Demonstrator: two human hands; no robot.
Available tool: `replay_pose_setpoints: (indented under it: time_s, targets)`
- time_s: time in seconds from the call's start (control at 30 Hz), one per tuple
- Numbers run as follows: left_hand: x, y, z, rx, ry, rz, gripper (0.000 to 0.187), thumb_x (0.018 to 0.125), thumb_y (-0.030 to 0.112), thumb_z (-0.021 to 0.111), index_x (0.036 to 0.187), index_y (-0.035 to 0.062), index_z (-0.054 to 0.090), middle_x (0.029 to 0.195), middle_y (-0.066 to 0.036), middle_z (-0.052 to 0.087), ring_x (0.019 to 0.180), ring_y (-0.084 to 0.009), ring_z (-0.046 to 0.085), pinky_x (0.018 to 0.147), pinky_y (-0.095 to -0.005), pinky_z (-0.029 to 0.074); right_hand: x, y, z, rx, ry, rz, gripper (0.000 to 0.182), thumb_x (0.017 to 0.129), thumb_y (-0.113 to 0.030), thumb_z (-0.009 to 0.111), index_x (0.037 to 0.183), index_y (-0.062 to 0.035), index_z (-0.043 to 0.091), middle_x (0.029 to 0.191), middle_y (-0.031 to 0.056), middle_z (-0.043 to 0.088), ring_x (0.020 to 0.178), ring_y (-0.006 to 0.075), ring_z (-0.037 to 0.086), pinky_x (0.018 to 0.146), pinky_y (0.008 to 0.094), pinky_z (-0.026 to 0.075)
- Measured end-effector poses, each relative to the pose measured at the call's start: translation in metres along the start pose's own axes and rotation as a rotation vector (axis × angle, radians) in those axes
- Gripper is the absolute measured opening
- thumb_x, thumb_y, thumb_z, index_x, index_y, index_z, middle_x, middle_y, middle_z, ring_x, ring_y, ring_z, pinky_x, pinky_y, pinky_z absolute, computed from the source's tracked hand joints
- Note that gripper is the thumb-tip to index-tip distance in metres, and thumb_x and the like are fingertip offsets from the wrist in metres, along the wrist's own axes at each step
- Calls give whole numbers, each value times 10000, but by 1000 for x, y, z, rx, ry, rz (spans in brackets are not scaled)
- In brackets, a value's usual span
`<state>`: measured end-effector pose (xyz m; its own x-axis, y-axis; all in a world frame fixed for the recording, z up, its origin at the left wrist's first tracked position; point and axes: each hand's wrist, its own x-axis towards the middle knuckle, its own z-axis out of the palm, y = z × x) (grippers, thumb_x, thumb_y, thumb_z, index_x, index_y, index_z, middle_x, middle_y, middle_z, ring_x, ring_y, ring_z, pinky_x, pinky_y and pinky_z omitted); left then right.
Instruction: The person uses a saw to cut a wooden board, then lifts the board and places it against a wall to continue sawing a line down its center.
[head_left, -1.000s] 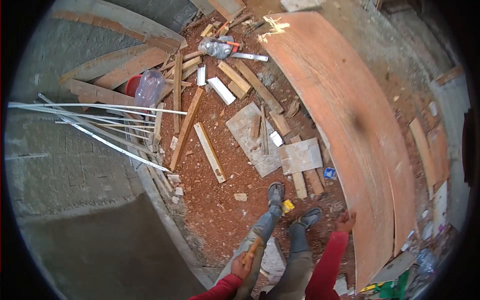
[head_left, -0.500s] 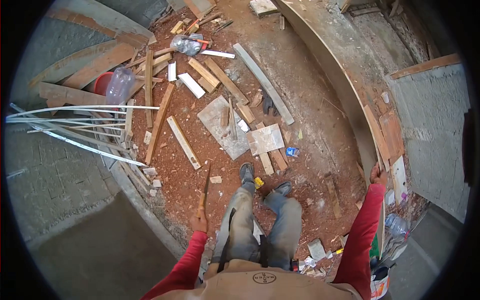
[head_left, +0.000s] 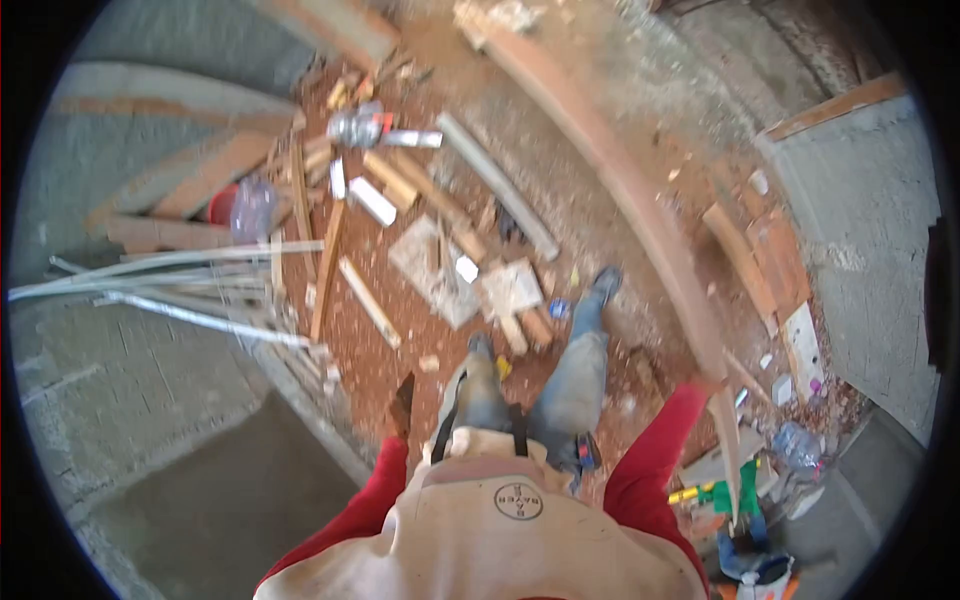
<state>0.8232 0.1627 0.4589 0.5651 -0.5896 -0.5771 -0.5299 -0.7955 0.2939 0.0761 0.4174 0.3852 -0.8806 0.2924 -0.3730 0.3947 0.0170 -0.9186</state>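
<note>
My right hand [head_left: 708, 384] is closed on the edge of a long, thin wooden board [head_left: 625, 190]. The board slants from the top middle of the view down past my right side, smeared by motion. Its near end hangs over the clutter beside me. Low on the left, my left hand [head_left: 395, 424] is wrapped round a long tool with a dark blade [head_left: 404, 390]. Its handle is mostly hidden by the hand, and the exact kind cannot be made out.
Offcuts, a grey plank [head_left: 498, 185] and a square slab [head_left: 510, 287] litter the red dirt floor. Pale rods [head_left: 200, 325] jut in from the left. Plastic bottles [head_left: 797, 446] and a green item [head_left: 735, 492] lie at the lower right, near a block wall [head_left: 860, 240].
The board has come away from its place along the right side and swung left with my right hand. One foot has stepped forward and right. My left hand has drawn nearer my body.
</note>
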Motion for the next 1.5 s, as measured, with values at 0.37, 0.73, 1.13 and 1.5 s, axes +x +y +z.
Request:
replay_pose_setpoints:
  time_s: [0.37,0.73,1.13,1.5]
  targets:
    - [-176,470,104,3,2,945,415,992,365,555,1141,-12,643,734,-76,572,686,-236,562,656,-413,474,-97,150,-25,-1283,-136,-672,413,789,-208,617,1170,-51,643,1235,149,635,1177,366,568,1000,497,445]
    - [-76,660,230,-633,-557,642,448,922,495,651,739,113,507,533,-7,422,388,-101,333,344,-246,242,-91,-15,52,643,485,361,261,943,-164,607,1175,-43,607,1074,70,652,923,209,646,783,389,566]
    - [-167,861,315,-625,-731,15,1330,527,818,761,1557,290,106,1362,-199,314,1127,-352,457,857,-483,509,-75,-291,153,519,563,87,392,815,-202,679,1140,8,615,1042,104,640,886,227,640,716,374,544]
    - [-33,943,372,-678,-836,13,526,860,405,715,1214,48,560,1093,-145,649,960,-305,630,743,-512,543,-141,-498,292,446,512,-230,154,834,-96,651,960,-10,632,937,63,638,805,186,623,712,323,517]
